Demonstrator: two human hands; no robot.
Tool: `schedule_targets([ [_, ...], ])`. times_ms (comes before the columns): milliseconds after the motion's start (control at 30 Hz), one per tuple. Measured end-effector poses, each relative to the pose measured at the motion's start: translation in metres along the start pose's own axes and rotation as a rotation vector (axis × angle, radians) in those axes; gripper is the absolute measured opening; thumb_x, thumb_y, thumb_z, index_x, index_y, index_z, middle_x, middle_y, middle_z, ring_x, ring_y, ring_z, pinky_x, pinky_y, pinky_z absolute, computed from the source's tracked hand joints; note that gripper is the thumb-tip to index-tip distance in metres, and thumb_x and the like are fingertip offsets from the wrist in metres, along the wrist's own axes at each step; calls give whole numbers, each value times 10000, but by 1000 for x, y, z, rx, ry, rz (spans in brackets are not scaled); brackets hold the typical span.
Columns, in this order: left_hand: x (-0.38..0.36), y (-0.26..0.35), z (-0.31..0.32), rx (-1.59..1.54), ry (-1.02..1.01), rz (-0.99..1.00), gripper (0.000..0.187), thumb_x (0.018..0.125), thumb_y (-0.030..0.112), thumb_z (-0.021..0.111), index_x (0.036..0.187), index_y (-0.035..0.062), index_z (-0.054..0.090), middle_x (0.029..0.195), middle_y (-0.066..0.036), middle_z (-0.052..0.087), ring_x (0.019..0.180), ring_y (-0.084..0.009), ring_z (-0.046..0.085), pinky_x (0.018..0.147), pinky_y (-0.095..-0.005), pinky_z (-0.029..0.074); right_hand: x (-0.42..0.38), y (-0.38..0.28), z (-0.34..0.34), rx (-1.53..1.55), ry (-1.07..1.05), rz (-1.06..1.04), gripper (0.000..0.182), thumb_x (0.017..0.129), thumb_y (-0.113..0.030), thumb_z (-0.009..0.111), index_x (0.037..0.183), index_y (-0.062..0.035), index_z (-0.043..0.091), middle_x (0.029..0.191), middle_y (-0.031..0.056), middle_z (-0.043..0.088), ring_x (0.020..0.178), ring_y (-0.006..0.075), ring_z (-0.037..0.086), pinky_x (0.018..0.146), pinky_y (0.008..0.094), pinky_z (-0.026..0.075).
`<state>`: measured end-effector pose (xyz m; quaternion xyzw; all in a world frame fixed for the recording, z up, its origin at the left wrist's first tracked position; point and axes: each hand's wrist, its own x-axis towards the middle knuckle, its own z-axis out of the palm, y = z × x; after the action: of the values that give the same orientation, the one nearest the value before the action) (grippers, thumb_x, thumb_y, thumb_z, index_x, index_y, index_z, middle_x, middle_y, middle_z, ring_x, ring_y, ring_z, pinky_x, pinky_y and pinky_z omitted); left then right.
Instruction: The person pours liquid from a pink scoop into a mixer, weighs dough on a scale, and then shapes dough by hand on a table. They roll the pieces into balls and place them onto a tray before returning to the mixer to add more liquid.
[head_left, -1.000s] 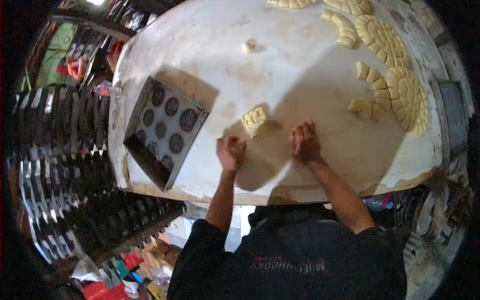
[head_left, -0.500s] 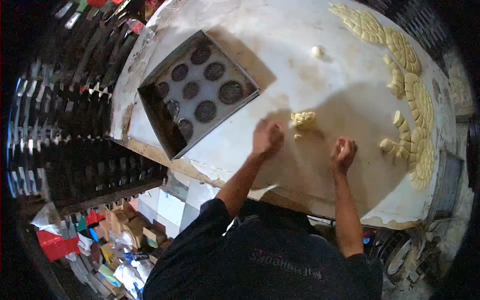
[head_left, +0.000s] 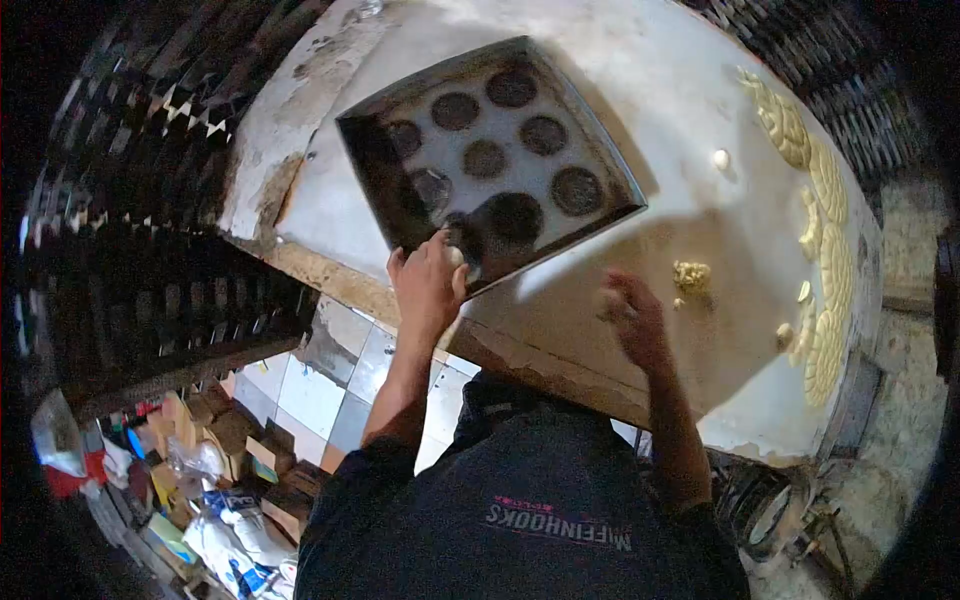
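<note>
My left hand reaches over the near rim of a square dark metal tray, with a small pale dough ball between thumb and fingers. Dark round patches mark the tray's floor. To the right of the tray, my right hand hovers above the table with curled fingers, slightly blurred. A pale rounded lump of dough shows at its fingers. Just beyond that hand lies a crumbly yellow clump of dough, a tiny bit beside it.
Rows of cut yellow dough pieces line the table's right side. One pale ball sits alone farther back. The worn white table has a chipped near edge. Boxes and bags pile up on the floor at lower left.
My left hand has moved left from the table to the tray's near edge with its dough ball. My right hand has also shifted left. The view has turned, so the table's contents appear farther right.
</note>
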<state>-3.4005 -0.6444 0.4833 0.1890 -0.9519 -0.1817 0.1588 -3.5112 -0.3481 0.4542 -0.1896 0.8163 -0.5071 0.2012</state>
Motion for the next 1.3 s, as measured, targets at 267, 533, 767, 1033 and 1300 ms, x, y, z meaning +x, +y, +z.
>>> schedule_targets([
  [267, -17, -28, -44, -64, -236, 18, 918, 766, 202, 717, 1447, -37, 149, 1233, -233, 491, 1091, -364, 530, 1035, -478, 311, 137, -96, 158, -446, -314, -700, 322, 731, -31, 661, 1042, -28, 577, 996, 166, 582, 937, 377, 569, 805, 436, 468],
  [533, -43, -13, -72, -474, 154, -164, 474, 810, 80, 659, 1252, 36, 493, 1221, -208, 489, 1126, -378, 494, 959, -427, 407, 220, -54, 189, -259, -298, -734, 92, 752, -3, 636, 765, -34, 551, 797, 128, 565, 724, 262, 581, 611, 373, 472],
  [767, 8, 79, 20, -748, 166, 89, 200, 827, 45, 645, 1009, -12, 585, 913, -115, 591, 817, -211, 580, 770, -320, 480, -34, -38, -67, 364, -181, -117, 93, 853, -77, 670, 890, -23, 605, 781, 48, 636, 723, 147, 622, 672, 299, 507],
  [1033, 12, 414, 134, -545, -996, 1122, 759, 687, 317, 801, 1308, 53, 454, 1274, -187, 492, 1206, -358, 463, 1004, -460, 395, -505, 179, -257, 1041, 992, 376, 324, 969, -245, 468, 1158, -4, 573, 1068, 200, 628, 967, 300, 634, 751, 523, 531],
  [1300, -7, 626, 378, -497, -913, 1090, 1144, 592, 292, 841, 1468, 93, 132, 1307, -223, 456, 1250, -378, 407, 1005, -475, 394, -694, 257, 38, 730, 1223, 737, 410, 966, -332, 473, 1220, -21, 553, 969, 165, 625, 874, 254, 622, 713, 456, 512],
])
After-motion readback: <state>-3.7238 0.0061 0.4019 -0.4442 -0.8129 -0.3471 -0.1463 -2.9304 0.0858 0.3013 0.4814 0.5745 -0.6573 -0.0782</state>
